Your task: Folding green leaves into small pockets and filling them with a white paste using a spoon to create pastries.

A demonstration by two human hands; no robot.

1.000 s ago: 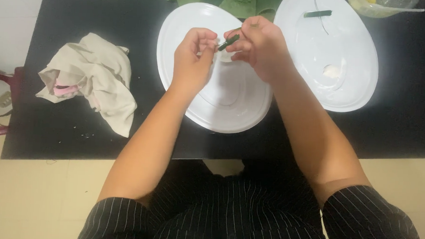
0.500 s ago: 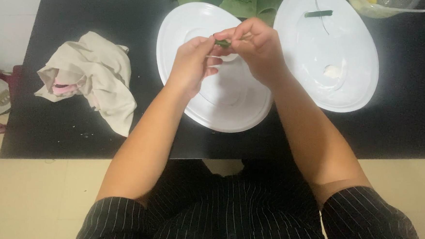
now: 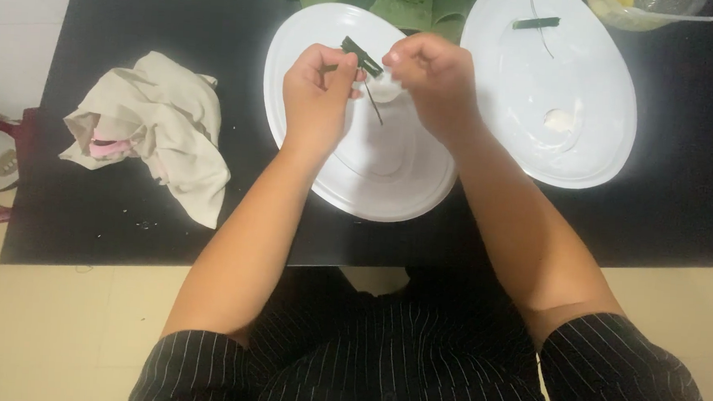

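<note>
Over a white oval plate [image 3: 390,186], the left hand [image 3: 320,89] and right hand [image 3: 428,78] both pinch a dark green leaf strip [image 3: 362,57] at the plate's 12 o'clock; the work appears mid-fold, so steady fingertip tension likely matters next

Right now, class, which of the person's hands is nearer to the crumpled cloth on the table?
Left. The left hand is over the near plate, on the side toward the cloth; the right hand is farther off, on the plate's other side.
</note>
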